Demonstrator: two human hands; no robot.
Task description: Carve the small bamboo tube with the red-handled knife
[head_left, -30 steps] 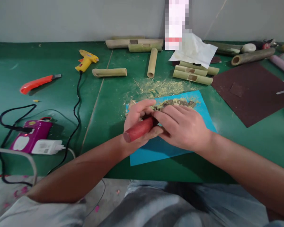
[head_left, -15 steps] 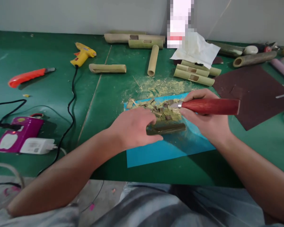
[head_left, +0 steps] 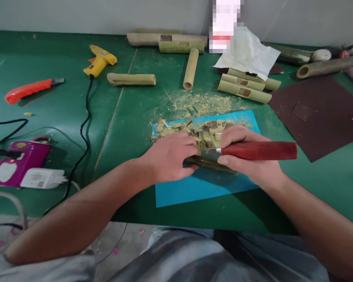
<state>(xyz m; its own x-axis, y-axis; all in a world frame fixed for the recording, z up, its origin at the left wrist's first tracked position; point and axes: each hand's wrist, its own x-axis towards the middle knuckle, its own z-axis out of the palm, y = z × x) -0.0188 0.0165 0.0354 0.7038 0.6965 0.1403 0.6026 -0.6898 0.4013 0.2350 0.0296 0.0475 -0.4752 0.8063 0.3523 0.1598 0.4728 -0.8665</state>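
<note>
My left hand [head_left: 175, 156] is closed around the left end of a dark bamboo tube [head_left: 216, 164], which lies over a blue sheet [head_left: 176, 194]. In my right hand [head_left: 248, 156] is a carving knife [head_left: 260, 150] with a red wooden handle. Its short blade points left and sits just above the tube near my left fingers; whether it touches the tube I cannot tell. Wood chips [head_left: 201, 133] and pale sawdust cover the back part of the sheet.
Cut bamboo tubes [head_left: 245, 92] lie at the back, some with square openings. A yellow glue gun [head_left: 99, 61], an orange utility knife [head_left: 32, 90] and a purple power strip [head_left: 20, 162] with cables are on the left. Brown sandpaper [head_left: 317, 113] lies right.
My right hand has brought the knife down and slightly left, from above the chips to the tube. My left fingers have closed around the tube, which is now tilted differently.
</note>
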